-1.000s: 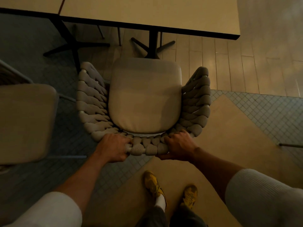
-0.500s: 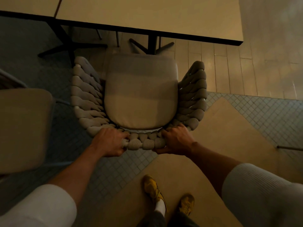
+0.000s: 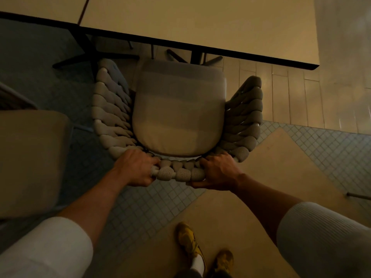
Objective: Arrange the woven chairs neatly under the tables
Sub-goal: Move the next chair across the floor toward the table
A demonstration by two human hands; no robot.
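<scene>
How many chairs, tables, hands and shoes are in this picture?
Chairs: 2 (woven chair, cushioned chair at left)
Tables: 2 (right table, left table)
Hands: 2 (left hand, right hand, both gripping the woven chair)
Shoes: 2 (forward shoe, rear shoe)
Total: 8

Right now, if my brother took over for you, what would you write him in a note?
Left hand grips the back rim of the woven chair; right hand grips it too.
The chair faces the table, with its seat front close to the table edge and the seat not under it.
Done: chair lined up. Left: push it in. A second chair at the left may need pushing in too.
</scene>
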